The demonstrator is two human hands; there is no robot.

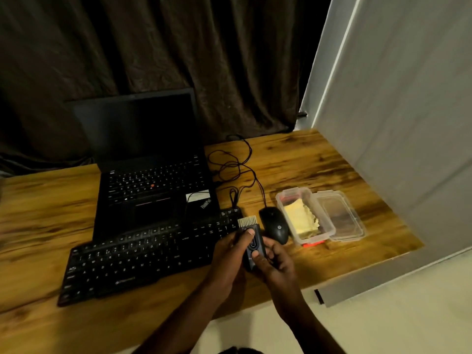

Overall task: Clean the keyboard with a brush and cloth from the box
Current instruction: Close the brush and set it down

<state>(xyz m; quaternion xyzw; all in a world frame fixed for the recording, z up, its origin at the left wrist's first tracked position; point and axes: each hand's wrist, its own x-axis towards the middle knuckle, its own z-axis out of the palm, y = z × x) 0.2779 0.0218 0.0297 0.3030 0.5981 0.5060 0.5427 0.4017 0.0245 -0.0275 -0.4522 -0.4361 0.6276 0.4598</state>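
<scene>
Left of centre we see the keyboard lying on the bench. Over its right end our left hand and right hand both grip the brush, fingers curled round it. Further right, the cloth lies in the open box.

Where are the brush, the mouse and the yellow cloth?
brush [255, 245], head view, its dark handle.
mouse [275, 225], head view, its top shell.
cloth [301, 217], head view, its top face.
</scene>
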